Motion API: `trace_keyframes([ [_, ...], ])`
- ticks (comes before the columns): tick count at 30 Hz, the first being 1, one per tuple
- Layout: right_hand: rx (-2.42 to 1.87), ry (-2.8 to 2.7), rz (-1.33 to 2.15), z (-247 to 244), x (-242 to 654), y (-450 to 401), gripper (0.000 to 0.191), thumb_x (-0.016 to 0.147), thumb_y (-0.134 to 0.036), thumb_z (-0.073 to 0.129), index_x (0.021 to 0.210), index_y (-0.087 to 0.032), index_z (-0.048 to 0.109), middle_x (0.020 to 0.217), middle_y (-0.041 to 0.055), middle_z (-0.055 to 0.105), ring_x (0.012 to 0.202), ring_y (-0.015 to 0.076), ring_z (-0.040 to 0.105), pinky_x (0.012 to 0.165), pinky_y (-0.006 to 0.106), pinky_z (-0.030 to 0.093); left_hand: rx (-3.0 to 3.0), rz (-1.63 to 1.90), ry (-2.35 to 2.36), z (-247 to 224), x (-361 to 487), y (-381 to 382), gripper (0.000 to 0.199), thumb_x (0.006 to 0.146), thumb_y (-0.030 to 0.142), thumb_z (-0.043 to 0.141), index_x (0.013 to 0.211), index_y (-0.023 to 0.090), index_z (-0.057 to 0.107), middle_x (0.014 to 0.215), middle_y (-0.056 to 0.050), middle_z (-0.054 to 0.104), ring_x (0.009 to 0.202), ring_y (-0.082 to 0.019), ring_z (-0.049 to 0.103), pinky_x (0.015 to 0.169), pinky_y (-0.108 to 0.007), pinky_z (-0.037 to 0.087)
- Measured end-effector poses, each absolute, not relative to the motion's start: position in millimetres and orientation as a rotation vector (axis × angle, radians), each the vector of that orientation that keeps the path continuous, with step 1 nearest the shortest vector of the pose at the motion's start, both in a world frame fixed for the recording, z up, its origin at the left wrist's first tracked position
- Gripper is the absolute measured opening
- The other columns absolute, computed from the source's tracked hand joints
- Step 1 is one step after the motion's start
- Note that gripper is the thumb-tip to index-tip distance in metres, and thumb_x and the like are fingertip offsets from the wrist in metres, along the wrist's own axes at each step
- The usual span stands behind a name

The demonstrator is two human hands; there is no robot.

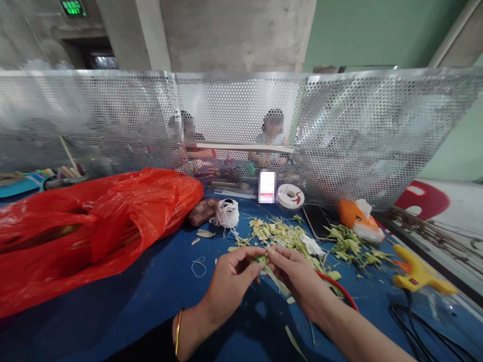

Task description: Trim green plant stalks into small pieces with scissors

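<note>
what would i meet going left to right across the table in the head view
Red plastic bag, left hand, green strip, right hand, orange tissue pack, yellow glue gun.

red bag (166, 191) cut off left, green strip (276, 279) partly hidden by fingers (251, 273)

There on your left sprawls a red bag (151, 201), a pouch (203, 211) just beside it; to your right a phone (316, 221) lies flat, tissues (356, 217) farther right, and a mesh screen (234, 100) spans your far side!
</note>
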State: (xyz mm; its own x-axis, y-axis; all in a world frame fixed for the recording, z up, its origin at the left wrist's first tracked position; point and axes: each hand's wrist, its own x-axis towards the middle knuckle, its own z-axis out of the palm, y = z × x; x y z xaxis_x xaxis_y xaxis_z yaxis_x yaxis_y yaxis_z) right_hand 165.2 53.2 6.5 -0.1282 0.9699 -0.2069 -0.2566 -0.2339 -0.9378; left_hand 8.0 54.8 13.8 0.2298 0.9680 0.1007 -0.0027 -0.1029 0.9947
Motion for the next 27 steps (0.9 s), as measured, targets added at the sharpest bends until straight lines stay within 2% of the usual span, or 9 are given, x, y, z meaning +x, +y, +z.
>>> trace_keyframes([
  [5, -1.08, -0.898, 1.481, 7.8, 164.8, 50.7, 0.037, 0.064, -0.044, 0.081, 0.059, -0.017, 0.055, 0.055, -0.0045, 0.051, 0.054, 0.0095, 0.042, 0.055, 0.023, 0.033, 1.406, 1.05, 0.995, 10.7, 9.3, 54.7, 0.023, 0.073, 0.025, 0.065, 0.093, 0.015, 0.071, 0.061, 0.002, 0.06, 0.054, -0.011, 0.055, 0.058, -0.025, 0.046],
  [17, -1.105, -0.964, 1.296, 4.5, 165.6, 55.5, 0.035, 0.065, -0.044, 0.077, 0.055, -0.018, 0.056, 0.059, -0.0011, 0.057, 0.062, 0.0138, 0.049, 0.066, 0.027, 0.039, 1.463, 0.936, 1.003, 8.3, 9.4, 54.5, 0.02, 0.073, 0.024, 0.065, 0.089, 0.017, 0.073, 0.061, 0.002, 0.06, 0.052, -0.011, 0.055, 0.056, -0.024, 0.044],
  [23, -1.142, -1.04, 1.511, 5.4, 164.3, 54.9, 0.04, 0.069, -0.055, 0.073, 0.072, -0.016, 0.064, 0.066, -0.0007, 0.058, 0.061, 0.0124, 0.052, 0.06, 0.025, 0.039, 1.43, 1.071, 1.061, 13.3, 7.1, 55.3, 0.02, 0.074, 0.028, 0.064, 0.086, 0.015, 0.072, 0.064, -0.001, 0.064, 0.054, -0.012, 0.055, 0.056, -0.025, 0.045],
  [27, -1.136, -1.384, 1.345, 6.4, 166.4, 56.0, 0.033, 0.076, -0.049, 0.068, 0.069, -0.016, 0.067, 0.063, -0.0011, 0.056, 0.058, 0.012, 0.049, 0.057, 0.025, 0.039, 1.423, 1.108, 1.078, 16.1, 5.3, 58.2, 0.022, 0.075, 0.029, 0.063, 0.088, 0.014, 0.071, 0.067, -0.002, 0.065, 0.056, -0.012, 0.054, 0.056, -0.025, 0.045],
])
